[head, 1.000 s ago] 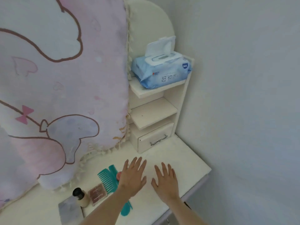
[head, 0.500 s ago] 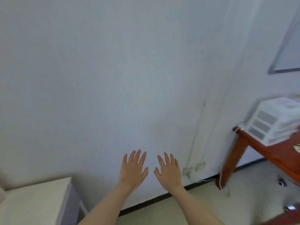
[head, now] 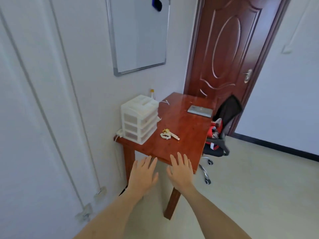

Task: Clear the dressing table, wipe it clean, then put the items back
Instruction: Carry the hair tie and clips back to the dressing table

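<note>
View swings off the dressing table (now out of frame) to a red table (head: 183,128) at 12 o'clock. Left hand (head: 142,175) and right hand (head: 181,169) splayed flat, holding nothing. Judging clearing barely begun; wiping, restocking remain.

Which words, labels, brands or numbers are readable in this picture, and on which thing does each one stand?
None can be read.
Whiteboard: blank, no writing.
Drawer unit: no label shows.
Flat grey device on the table: a faint mark, too small to read.
Door: no sign.
Both hands, left and right, hold nothing.
</note>
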The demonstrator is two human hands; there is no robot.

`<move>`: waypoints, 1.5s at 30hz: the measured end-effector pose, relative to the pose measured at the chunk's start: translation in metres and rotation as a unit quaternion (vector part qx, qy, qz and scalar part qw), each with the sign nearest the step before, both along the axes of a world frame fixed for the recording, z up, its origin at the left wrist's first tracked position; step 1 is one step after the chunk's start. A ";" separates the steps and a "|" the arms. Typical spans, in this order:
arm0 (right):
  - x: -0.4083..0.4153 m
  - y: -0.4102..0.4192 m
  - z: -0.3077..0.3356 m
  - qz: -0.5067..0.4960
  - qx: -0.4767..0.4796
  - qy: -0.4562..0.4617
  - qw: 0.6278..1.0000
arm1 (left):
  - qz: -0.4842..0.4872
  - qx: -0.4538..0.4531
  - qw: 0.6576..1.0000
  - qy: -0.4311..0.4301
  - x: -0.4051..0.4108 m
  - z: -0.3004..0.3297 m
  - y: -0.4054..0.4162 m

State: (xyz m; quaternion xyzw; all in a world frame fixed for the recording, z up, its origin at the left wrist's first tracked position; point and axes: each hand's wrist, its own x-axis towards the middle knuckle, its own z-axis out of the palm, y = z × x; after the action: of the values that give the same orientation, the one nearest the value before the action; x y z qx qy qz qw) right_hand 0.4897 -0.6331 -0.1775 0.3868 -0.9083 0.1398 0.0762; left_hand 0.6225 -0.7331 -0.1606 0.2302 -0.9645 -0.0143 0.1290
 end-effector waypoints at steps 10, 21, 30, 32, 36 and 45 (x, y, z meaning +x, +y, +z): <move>-0.156 -0.031 -0.044 -0.117 0.058 0.003 0.991 | -0.100 0.004 0.994 -0.037 -0.190 -0.042 -0.073; -0.282 -0.139 -0.080 -0.128 0.066 -0.027 0.989 | -0.078 0.050 0.995 -0.021 -0.339 -0.089 -0.205; -0.339 -0.218 -0.115 0.008 0.098 -0.061 0.993 | -0.045 0.092 0.994 -0.030 -0.386 -0.134 -0.245; -0.348 -0.233 -0.123 0.035 0.109 -0.070 0.991 | -0.031 0.104 0.993 -0.044 -0.395 -0.139 -0.251; -0.363 -0.257 -0.139 0.059 0.114 -0.070 0.989 | -0.019 0.115 0.990 -0.077 -0.408 -0.147 -0.263; -0.399 -0.262 -0.149 0.063 0.135 -0.043 0.988 | 0.008 0.076 0.988 -0.133 -0.429 -0.153 -0.270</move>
State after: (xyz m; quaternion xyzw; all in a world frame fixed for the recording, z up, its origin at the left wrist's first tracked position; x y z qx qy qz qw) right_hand 0.0907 -0.8950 -0.3265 0.4438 -0.8950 0.0365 -0.0246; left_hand 0.1935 -1.0029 -0.3136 0.2466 -0.9673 -0.0554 -0.0184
